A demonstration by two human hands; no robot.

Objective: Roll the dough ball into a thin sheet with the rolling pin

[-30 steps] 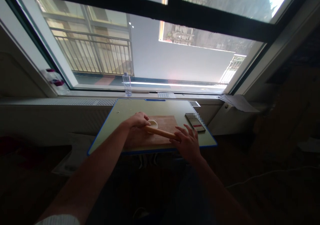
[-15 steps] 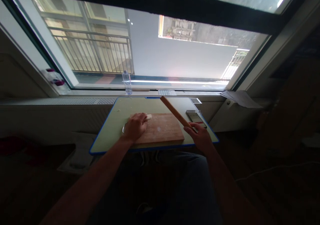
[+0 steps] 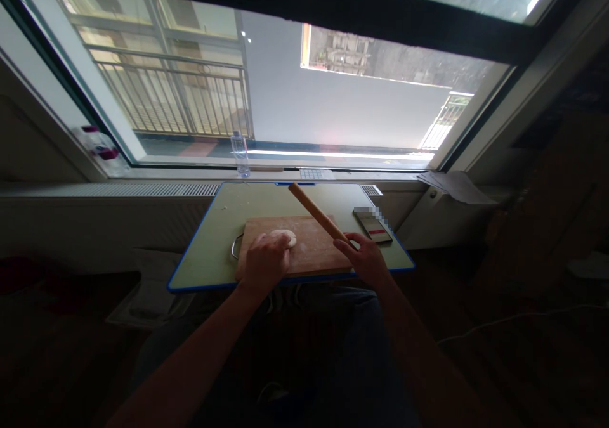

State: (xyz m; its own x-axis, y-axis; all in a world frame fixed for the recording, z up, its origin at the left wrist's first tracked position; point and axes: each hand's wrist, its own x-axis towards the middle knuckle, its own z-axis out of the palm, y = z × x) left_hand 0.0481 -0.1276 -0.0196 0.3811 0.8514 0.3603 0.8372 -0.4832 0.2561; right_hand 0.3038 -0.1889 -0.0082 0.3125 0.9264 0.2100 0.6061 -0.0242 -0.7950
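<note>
Now left hand (image 3: 266,259) is grasping dough (image 3: 285,234) shifted inward on the board (image 3: 316,258); rolling is pausing, right hand (image 3: 367,257) clutching the rolling pin (image 3: 314,211).

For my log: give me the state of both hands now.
Left hand: at the dough; whether closed on it cannot be told.
Right hand: closed, holding the rolling pin near one end.

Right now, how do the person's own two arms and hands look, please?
The left hand and right hand are ungloved, without visible watch or bracelet. The left forearm and right forearm are bare, no sleeve in view. Finer details are too dim.
</note>
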